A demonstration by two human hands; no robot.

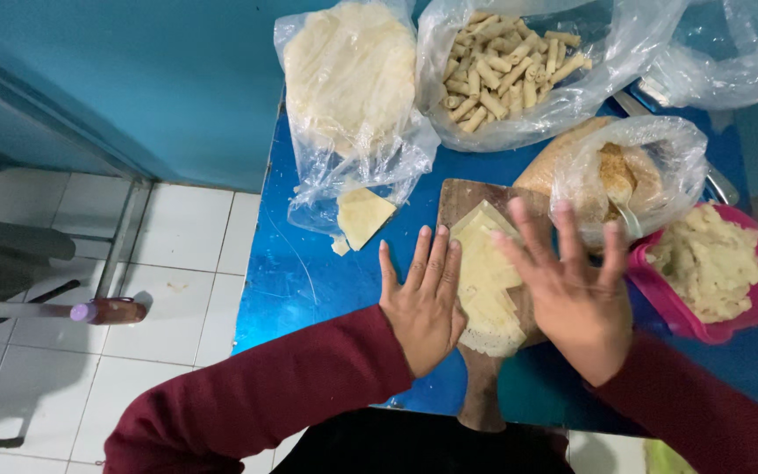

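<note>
Both hands flat over the pale wrapper sheets on a wooden board: left hand on the stack's edge, right hand fingers spread. Blue counter, bag of rolls behind.

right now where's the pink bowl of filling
In the head view, the pink bowl sits at the blue table's right edge, just right of the right hand.

We're looking at a small home-style kitchen w/ a food-prep spot: a blue table is sitting on white floor tiles, bags of pastry sheets & rolled snacks are lying open, and a pink filling bowl is waiting beside a wooden board.
</note>
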